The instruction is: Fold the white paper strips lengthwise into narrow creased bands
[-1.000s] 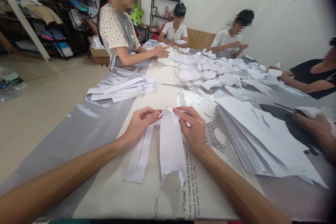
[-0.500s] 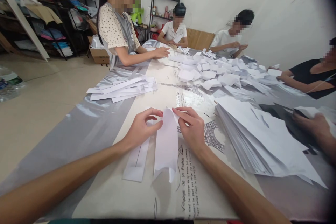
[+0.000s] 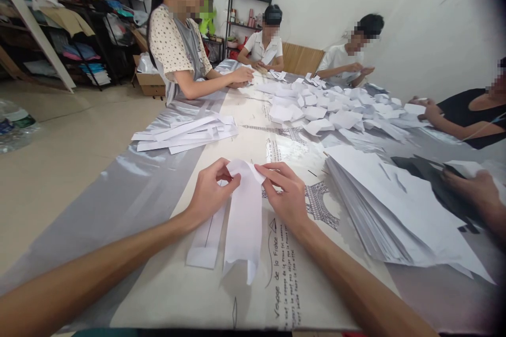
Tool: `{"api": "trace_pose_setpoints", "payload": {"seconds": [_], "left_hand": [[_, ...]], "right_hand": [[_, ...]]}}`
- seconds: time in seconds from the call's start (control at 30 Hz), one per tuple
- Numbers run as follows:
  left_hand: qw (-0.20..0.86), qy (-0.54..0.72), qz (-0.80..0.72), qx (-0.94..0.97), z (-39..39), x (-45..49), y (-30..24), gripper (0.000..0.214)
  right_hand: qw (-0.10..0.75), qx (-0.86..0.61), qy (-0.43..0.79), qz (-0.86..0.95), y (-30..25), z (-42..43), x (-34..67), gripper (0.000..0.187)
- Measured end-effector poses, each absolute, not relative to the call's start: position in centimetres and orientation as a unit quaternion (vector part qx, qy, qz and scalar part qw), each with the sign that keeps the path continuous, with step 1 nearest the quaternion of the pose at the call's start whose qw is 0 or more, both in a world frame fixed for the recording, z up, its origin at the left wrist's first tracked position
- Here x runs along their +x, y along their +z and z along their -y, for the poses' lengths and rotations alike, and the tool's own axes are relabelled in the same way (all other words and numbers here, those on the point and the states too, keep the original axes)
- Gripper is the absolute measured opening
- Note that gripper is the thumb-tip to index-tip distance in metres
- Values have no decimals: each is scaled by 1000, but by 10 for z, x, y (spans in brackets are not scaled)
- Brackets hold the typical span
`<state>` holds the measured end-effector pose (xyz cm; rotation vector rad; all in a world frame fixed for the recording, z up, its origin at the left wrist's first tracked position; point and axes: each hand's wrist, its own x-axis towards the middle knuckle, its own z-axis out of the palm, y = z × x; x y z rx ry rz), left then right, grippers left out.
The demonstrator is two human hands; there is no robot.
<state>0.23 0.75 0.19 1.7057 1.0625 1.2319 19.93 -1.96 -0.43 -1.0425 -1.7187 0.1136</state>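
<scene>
Left hand [image 3: 211, 187] and right hand [image 3: 286, 189] both pinch the far end of one white paper strip [image 3: 243, 226], each at one side, with the thumb against the fingers. The strip is over the middle of the printed tablecloth [image 3: 158, 295], pointing toward the wearer. Its near end has small bent flaps, and its far edge curls up between the hands, so I judge it only partly shaped: some folding is done, but the form is not closed yet.

Just beside it, partly under the left hand, lies a flat strip [image 3: 201, 253] with a dark line along it; whether this is a seam or a gap, I cannot tell.

To the right stands a thick stack of sheets [image 3: 395, 210], leaning, and near it is the blurred hand of a co-worker [image 3: 476, 192]. Farther to the left rests a pile of loose strips [image 3: 182, 134], which look flat and, I think, not worked yet.

Beyond, a wide heap of bent paper pieces [image 3: 332, 108] seems to be the finished or half-finished part; its details are too small for deciding. Around the far side, a person with spotted sleeves [image 3: 169, 55] and three other people have their hands busy too.
</scene>
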Motion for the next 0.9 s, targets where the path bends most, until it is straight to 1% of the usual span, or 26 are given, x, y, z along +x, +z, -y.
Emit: {"api": "trace_pose_setpoints", "payload": {"seconds": [0.17,0.3,0.5,0.73,0.8,0.9], "left_hand": [[367,506,-417,660,-8,4,2,31],[354,506,-415,668,-8,4,1,34],[273,473,-431,718,0,3,4,46],[257,429,-402,767,1,0,5,57],[272,422,-401,767,-2,0,5,60],[333,430,-401,738,-7,-1,5,58]], "right_hand": [[530,-406,66,742,1,22,196,35],[521,-382,112,755,2,23,194,40],[498,-374,149,768,0,23,196,45],[471,-376,296,741,3,22,200,34],[473,-390,328,719,0,21,201,26],[498,-433,378,650,-6,16,204,19]]}}
